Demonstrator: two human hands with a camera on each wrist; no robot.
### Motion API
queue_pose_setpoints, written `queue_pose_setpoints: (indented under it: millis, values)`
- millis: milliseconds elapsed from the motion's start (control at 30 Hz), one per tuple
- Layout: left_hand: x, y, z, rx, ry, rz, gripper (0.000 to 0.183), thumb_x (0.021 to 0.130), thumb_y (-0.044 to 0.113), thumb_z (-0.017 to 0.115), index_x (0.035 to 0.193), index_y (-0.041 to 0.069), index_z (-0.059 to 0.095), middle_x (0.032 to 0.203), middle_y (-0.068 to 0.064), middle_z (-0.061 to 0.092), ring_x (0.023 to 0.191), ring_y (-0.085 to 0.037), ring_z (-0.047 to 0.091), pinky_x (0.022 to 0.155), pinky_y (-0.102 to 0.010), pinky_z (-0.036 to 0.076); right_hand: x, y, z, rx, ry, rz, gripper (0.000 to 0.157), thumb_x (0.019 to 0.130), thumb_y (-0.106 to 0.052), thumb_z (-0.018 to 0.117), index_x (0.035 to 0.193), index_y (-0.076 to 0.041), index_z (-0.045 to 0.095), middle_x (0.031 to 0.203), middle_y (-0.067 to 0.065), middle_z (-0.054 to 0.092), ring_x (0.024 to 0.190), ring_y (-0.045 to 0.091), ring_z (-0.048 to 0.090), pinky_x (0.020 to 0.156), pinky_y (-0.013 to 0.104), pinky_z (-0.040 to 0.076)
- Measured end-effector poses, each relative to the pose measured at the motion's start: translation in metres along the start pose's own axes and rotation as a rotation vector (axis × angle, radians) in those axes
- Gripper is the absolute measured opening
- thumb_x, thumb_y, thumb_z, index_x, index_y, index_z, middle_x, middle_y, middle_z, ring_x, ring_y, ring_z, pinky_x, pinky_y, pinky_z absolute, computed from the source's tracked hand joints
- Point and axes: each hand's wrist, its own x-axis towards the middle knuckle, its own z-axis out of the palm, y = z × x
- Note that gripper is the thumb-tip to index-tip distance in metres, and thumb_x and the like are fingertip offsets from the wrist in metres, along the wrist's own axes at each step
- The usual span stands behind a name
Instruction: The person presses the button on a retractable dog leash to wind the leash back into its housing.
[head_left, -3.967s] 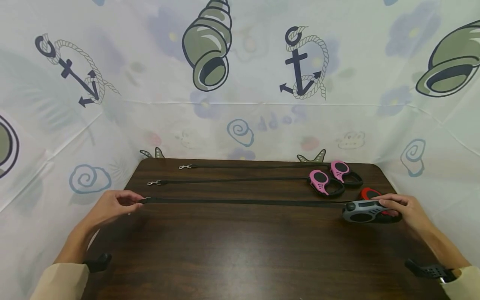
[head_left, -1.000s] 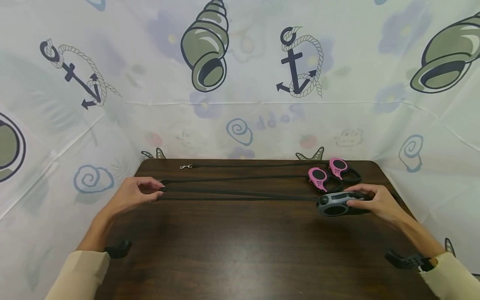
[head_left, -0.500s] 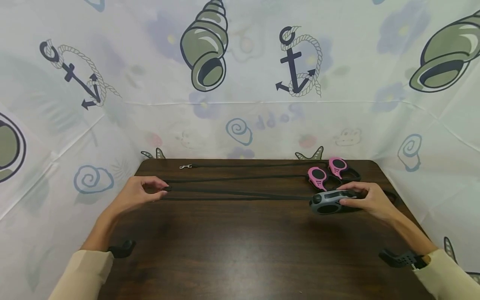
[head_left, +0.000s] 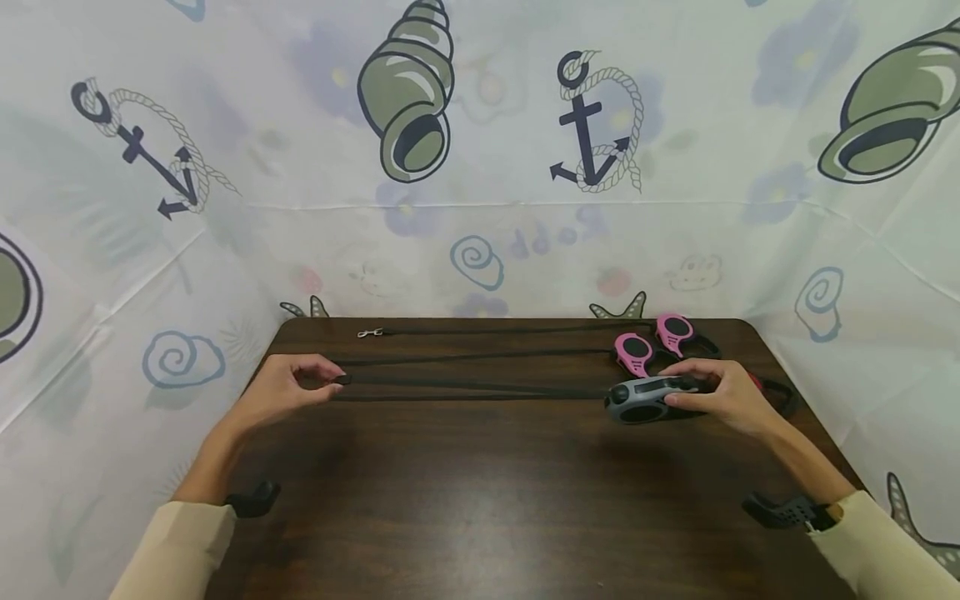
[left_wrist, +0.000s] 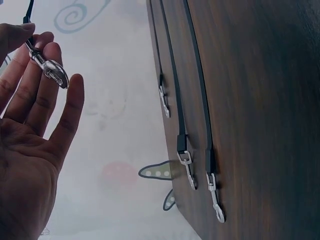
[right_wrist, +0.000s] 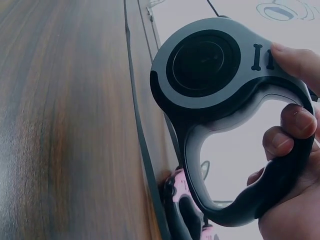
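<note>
My right hand (head_left: 731, 398) grips the handle of a grey and black retractable dog leash (right_wrist: 220, 102), raised over the table, with the thumb on its upper side. The black strap of that leash (head_left: 480, 385) runs left to my left hand (head_left: 288, 385). There, thumb and fingers pinch the strap's end, and its silver snap clip (left_wrist: 52, 71) hangs against the fingers. A red leash (head_left: 756, 382) lies mostly hidden behind my right hand, its strap (head_left: 465, 399) stretched left along the table. Two pink leashes (head_left: 633, 353) lie further back.
The dark wooden table (head_left: 480, 500) ends at a printed white cloth (head_left: 480, 183) behind and at the sides. Straps of the pink leashes (head_left: 487, 357) run leftward in rows. In the left wrist view, three silver clips (left_wrist: 215, 200) lie near the table's left edge.
Both hands have moved inward and slightly up, bringing the grey leash leftward. The strap span between them has shortened, and the red leash's strap now shows separately below it.
</note>
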Motion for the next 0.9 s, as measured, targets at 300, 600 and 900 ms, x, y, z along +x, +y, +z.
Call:
queue_pose_setpoints:
  millis: [300, 600, 900]
  values:
    - [0.006, 0.009, 0.008, 0.023, -0.013, -0.003, 0.017, 0.087, 0.008, 0.087, 0.102, 0.013, 0.081, 0.092, 0.002, 0.078, 0.079, -0.007, 0.068, 0.068, -0.023, 0.053, 0.004, -0.008, 0.008, 0.064, -0.008, -0.036, 0.031, 0.090, 0.000, 0.080, 0.121, 0.001, 0.073, 0.090, -0.001, 0.076, 0.072, 0.014, 0.064, 0.061, 0.027, 0.053]
    - [0.011, 0.014, 0.017, 0.013, -0.038, -0.023, 0.014, 0.089, 0.012, 0.086, 0.101, 0.016, 0.081, 0.092, 0.005, 0.078, 0.082, -0.010, 0.069, 0.072, -0.025, 0.054, 0.010, -0.014, 0.018, 0.077, -0.013, -0.032, 0.033, 0.090, -0.002, 0.082, 0.121, 0.002, 0.073, 0.088, 0.001, 0.076, 0.071, 0.012, 0.064, 0.060, 0.027, 0.053]
    - [0.014, 0.018, 0.028, -0.009, -0.048, -0.036, 0.013, 0.090, 0.011, 0.086, 0.100, 0.016, 0.081, 0.091, 0.005, 0.078, 0.082, -0.012, 0.069, 0.073, -0.026, 0.055, 0.018, -0.018, 0.028, 0.104, -0.019, -0.046, 0.034, 0.089, -0.004, 0.083, 0.121, 0.002, 0.074, 0.091, 0.004, 0.077, 0.072, 0.015, 0.067, 0.061, 0.028, 0.056]
